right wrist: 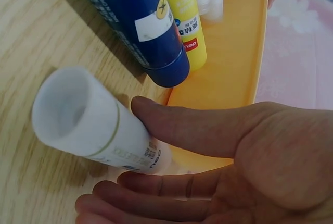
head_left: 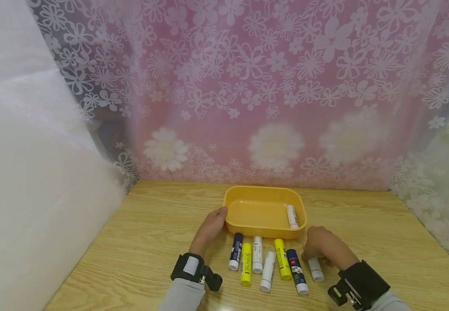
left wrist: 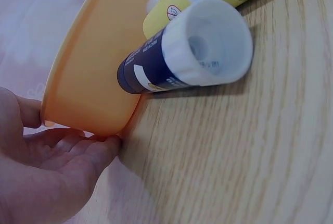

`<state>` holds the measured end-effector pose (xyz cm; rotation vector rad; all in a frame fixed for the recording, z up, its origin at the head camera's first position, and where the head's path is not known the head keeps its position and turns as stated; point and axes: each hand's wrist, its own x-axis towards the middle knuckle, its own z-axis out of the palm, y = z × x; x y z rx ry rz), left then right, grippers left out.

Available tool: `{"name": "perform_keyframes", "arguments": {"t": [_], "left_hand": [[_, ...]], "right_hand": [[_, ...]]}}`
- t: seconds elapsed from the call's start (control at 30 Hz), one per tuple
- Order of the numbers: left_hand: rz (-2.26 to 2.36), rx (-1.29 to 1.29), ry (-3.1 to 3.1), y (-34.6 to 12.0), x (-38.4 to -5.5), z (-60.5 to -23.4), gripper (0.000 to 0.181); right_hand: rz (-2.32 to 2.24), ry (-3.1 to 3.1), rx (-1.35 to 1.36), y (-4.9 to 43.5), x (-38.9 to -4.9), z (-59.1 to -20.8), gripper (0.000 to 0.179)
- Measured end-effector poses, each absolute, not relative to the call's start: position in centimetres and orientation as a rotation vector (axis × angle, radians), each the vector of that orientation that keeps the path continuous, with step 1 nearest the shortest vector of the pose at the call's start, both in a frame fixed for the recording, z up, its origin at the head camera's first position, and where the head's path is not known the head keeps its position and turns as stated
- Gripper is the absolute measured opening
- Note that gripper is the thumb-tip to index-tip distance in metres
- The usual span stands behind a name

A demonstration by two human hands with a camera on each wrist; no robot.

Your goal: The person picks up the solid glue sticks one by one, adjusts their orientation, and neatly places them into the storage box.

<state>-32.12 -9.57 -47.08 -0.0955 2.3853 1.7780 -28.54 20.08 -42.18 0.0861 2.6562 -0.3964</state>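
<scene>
Beside the yellow tray, the right hand bends down, its grip pinching a white glue stick between thumb and fingers; the left hand grips the tray's left end. Six more glue sticks lie before the tray, a navy one nearest the right hand; another white stick is inside. Behind the wood-grain counter hangs a floral curtain.

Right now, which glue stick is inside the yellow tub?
The white glue stick at the right end of the tub; the other seven are outside.
</scene>
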Motion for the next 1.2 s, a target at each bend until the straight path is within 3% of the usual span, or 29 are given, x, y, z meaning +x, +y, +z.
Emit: {"name": "perform_keyframes", "arguments": {"t": [1.2], "left_hand": [[1.777, -0.105, 2.389, -9.54, -32.16, -47.06, 0.057]], "right_hand": [[-0.505, 2.811, -0.014, 20.32, -28.25, -42.83, 0.026]]}}
